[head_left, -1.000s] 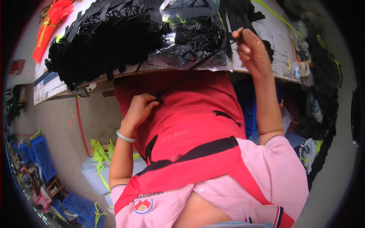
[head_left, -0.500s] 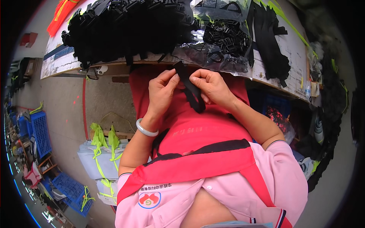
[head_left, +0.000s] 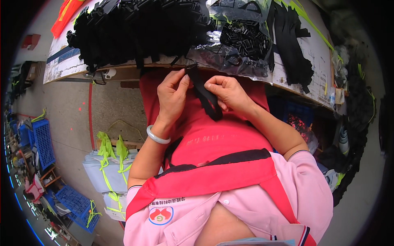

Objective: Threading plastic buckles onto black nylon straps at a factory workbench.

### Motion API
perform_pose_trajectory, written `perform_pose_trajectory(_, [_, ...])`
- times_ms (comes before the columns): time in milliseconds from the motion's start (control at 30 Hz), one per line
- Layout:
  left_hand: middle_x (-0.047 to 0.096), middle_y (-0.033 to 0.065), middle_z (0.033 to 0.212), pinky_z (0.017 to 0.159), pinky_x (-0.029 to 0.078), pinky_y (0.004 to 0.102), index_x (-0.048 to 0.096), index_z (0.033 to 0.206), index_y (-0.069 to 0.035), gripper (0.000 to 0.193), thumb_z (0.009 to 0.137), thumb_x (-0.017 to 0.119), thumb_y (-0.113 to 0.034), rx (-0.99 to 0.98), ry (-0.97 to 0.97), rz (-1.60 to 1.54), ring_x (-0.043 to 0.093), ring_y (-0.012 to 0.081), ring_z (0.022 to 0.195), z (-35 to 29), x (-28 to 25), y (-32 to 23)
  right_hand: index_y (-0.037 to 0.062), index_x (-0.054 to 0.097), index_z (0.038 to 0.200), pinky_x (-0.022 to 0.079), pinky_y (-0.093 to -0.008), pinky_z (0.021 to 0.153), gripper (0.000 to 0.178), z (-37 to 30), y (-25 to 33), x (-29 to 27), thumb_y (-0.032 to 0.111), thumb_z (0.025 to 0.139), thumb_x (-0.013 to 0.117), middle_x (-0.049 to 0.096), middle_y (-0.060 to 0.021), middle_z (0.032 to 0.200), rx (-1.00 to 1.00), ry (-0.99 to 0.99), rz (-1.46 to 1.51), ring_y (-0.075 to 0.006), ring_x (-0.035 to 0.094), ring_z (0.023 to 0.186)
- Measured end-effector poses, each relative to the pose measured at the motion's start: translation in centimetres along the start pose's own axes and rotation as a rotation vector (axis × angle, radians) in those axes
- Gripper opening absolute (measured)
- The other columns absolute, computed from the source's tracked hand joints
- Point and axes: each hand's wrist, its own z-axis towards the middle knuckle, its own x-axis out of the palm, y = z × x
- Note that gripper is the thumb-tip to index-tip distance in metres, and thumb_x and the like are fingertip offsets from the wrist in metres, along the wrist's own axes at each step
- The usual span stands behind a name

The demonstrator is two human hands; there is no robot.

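Observation:
A black webbing strap [head_left: 207, 98] hangs in a loop over my red apron [head_left: 217, 141], just in front of the table edge. My left hand [head_left: 172, 94] pinches the strap's upper end between thumb and fingers. The end looks thick and dark; whether a buckle sits there I cannot make out. To the right, my right hand [head_left: 230, 93] is closed with its fingertips at the strap's side, gripping part of it. The strap's lower bend dangles below both hands.
On the worktable [head_left: 65, 67] lie a large heap of black straps [head_left: 135, 33], a clear plastic bag of small black buckles [head_left: 246, 39] and more flat black straps [head_left: 291, 49]. Blue crates [head_left: 43, 141] stand on the floor at left, near grey bundles [head_left: 96, 170] tied with yellow-green ribbon.
My left hand has shifted slightly up and left, its fingers now bending the strap's upper end. The right hand has barely moved.

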Motion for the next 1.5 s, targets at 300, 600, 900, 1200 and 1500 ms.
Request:
perform_pose_trajectory(300, [0.064,0.0064,0.092,0.067,0.051,0.0231,0.065,0.107,0.004,0.018,0.091,0.061,-0.002,0.095,-0.045,0.081,0.063,0.0117,0.079,-0.7,0.6,0.7,0.0042,0.057,0.109,0.037,-0.0169,0.04,0.022,0.9,-1.2,0.3,0.023,0.097,0.057,0.061,-0.0015,0.07,-0.165,-0.023,0.11,-0.004,0.05,0.045])
perform_pose_trajectory(600, [0.069,0.006,0.094,0.082,0.048,0.0225,0.066,0.11,0.005,0.029,0.094,0.06,-0.019,-0.399,0.001,-0.413,0.062,0.0099,0.088,-0.6,0.0,-0.7,0.0004,0.067,0.1,0.044,-0.0174,0.054,0.02,1.5,0.6,0.1,0.017,0.09,0.067,0.058,0.0011,0.081,-0.259,0.007,0.039,-0.0038,0.054,0.061])
perform_pose_trajectory(900, [0.068,0.0031,0.081,0.064,0.051,0.0216,0.07,0.094,0.003,0.021,0.091,0.067,-0.018,-0.371,-0.132,-0.163,0.061,0.0085,0.072,0.7,-3.2,-0.2,0.0044,0.061,0.109,0.053,-0.0264,0.064,0.015,-4.1,10.5,-2.1,0.006,0.097,0.054,0.065,-0.0095,0.084,-1.158,0.09,0.083,-0.0159,0.064,0.075])
perform_pose_trajectory(1200, [0.066,0.0024,0.082,0.063,0.051,0.0204,0.067,0.099,0.004,0.02,0.094,0.063,-0.015,-0.178,-0.083,-0.166,0.059,0.0055,0.073,0.4,-1.5,-0.7,0.0008,0.062,0.082,0.039,-0.0198,0.048,0.018,0.4,2.0,0.1,0.017,0.091,0.061,0.06,0.0024,0.063,-0.122,0.0,-0.236,-0.0023,0.05,0.054])
perform_pose_trajectory(1500, [0.067,0.0024,0.086,0.068,0.051,0.0207,0.066,0.101,0.005,0.02,0.093,0.064,-0.013,-0.013,-0.129,0.063,0.06,0.0064,0.075,-0.3,-1.2,-0.5,0.0004,0.061,0.084,0.042,-0.0202,0.048,0.017,1.4,1.8,1.7,0.017,0.09,0.06,0.063,-0.002,0.064,-0.149,-0.044,-0.201,-0.0044,0.055,0.055])
